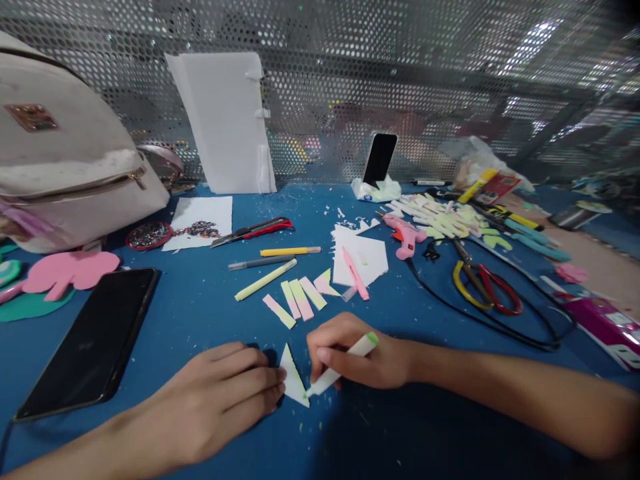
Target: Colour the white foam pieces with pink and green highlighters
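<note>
My right hand grips a white marker with a green end cap, slanted so its tip touches the lower corner of a white paper triangle. A little green shows at that corner. From the left side, the fingertips of my left hand hold the triangle down on the blue table; the fingers lie together and the thumb is hidden. Just beyond my hands are several pink-and-yellow-green paper strips. A yellow-green marker lies behind them, and a pink marker rests across a white sheet.
At left are a dark phone and a white backpack. A box cutter lies behind the markers. To the right are a pink glue gun with a black cord, pliers and a pile of paper strips.
</note>
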